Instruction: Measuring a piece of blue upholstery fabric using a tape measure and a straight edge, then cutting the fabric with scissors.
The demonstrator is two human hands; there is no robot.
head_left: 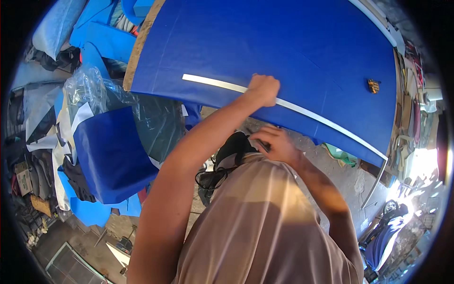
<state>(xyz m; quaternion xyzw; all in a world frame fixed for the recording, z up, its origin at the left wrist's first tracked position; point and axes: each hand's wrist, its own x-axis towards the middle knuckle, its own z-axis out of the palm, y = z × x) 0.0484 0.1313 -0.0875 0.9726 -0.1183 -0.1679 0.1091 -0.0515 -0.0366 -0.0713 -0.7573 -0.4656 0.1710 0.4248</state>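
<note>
The metal strip [213, 82] lies on the blue sheet [227, 42] near the front edge of the tabletop [137, 49]. The left hand [265, 90] is clenched on it; the right hand [278, 144] grasps a small dark object [262, 145]. Placement appears done; work along the strip seems left.

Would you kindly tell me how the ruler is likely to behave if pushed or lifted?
The ruler looks thin and narrow, so it is probably light and may flex slightly. Its short arm juts past the blue sheet's edge, so it might twist when lifted. The sheet looks smooth, so the ruler may slide easily without the left hand on it.
</note>
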